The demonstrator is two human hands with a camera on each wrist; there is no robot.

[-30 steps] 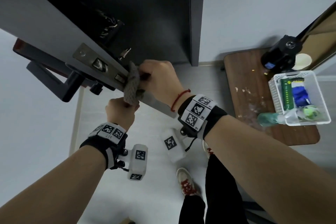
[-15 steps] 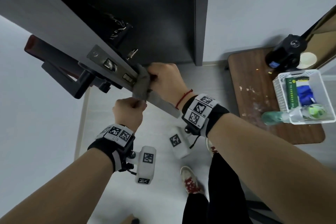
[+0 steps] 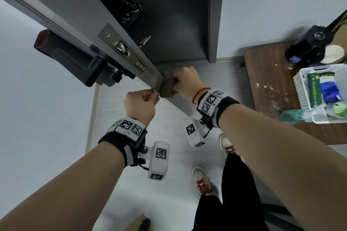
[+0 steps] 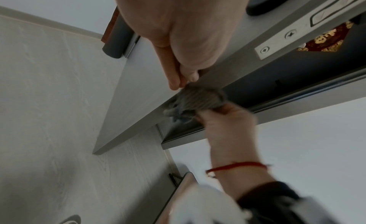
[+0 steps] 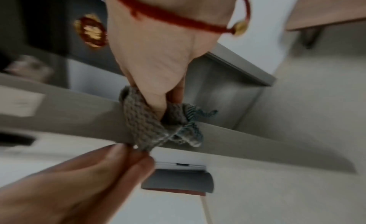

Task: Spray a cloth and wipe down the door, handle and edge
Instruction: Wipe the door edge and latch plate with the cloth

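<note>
Below the latch plate, the right hand grips the cloth wrapped over the door edge, lower than before. Only the right wrist view shows the left hand with its fingers pinching the cloth's end.

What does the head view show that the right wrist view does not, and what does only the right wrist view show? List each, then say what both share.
Only the head view: the door handle, the latch plate above the cloth, the white basket on the brown table, and the person's shoes.

Only the right wrist view: the cloth's frayed teal threads and the gold bead on the red wrist string.

Both: the grey cloth wrapped over the door edge, gripped by the right hand, with the left hand pinching its near end.
</note>
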